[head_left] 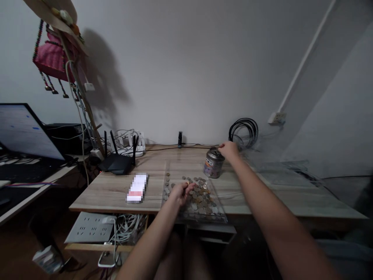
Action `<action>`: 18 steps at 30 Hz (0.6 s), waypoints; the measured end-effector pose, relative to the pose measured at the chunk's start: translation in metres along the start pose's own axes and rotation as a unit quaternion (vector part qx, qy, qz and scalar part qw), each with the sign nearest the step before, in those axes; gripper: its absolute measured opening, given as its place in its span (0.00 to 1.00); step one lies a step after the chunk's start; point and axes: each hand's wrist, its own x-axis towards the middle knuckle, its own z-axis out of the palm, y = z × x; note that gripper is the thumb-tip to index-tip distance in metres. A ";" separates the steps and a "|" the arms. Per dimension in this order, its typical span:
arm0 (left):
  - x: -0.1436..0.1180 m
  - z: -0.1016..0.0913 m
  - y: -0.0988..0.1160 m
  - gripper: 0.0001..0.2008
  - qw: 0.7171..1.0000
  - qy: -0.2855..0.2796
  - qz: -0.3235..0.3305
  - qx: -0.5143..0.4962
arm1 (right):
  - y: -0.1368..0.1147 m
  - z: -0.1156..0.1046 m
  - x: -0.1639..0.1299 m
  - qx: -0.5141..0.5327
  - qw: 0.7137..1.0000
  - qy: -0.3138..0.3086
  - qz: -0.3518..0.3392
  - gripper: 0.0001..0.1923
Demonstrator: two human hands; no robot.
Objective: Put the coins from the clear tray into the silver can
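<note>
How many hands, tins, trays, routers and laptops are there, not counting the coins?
Hands: 2, the left hand over the coins and the right hand on top of the tin
Tins: 1, the tin
Trays: 1, the clear tray
Routers: 1, the black router
Laptops: 1, the laptop
Total: 6

Pale wood-grain surface point(110, 190). On it: clear tray point(217, 213) of coins point(201, 192), tin can point(213, 163), black router point(118, 163), blurred card point(137, 188).
</note>
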 end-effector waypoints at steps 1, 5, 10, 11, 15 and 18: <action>0.000 0.000 0.000 0.05 1.000 -0.003 0.007 0.009 | -0.001 0.001 0.005 -0.029 0.999 -0.021 0.002 0.11; 0.000 -0.003 0.000 0.01 0.998 -0.023 0.045 0.044 | -0.021 0.008 -0.017 -0.029 0.999 -0.022 -0.017 0.13; 0.001 -0.001 0.001 0.03 0.997 -0.015 0.076 0.030 | -0.056 0.029 -0.099 0.068 0.969 -0.118 -0.205 0.14; 0.000 0.000 0.001 0.03 0.997 -0.017 0.076 0.023 | -0.060 0.034 -0.113 0.100 0.950 -0.166 -0.246 0.14; 0.000 0.002 0.003 0.09 0.998 -0.034 0.048 0.006 | -0.066 0.044 -0.139 0.138 0.931 -0.216 -0.258 0.11; 0.003 0.001 0.001 0.09 0.998 -0.062 0.014 0.014 | -0.068 0.043 -0.139 0.107 0.929 -0.224 -0.274 0.09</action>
